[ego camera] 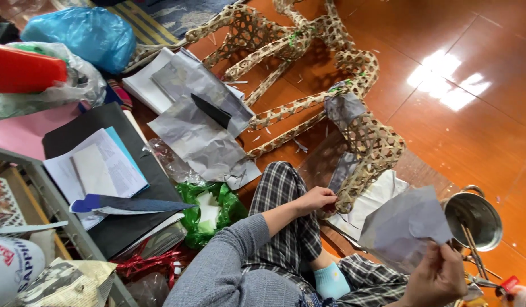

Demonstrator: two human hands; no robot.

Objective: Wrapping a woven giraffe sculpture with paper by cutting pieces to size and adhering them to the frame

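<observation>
1. Grey paper sheet point(408, 222) is pinched in the closed right hand point(436, 278), near the metal pot point(476, 219).
2. Woven bamboo frame point(371, 148), standing on the floor, is gripped at its lower end by the closed left hand point(319, 200).

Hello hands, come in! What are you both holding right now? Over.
Left hand gripping the end of the woven bamboo frame. Right hand holding up a grey paper sheet. Metal pot close by the right hand, not touching.
</observation>
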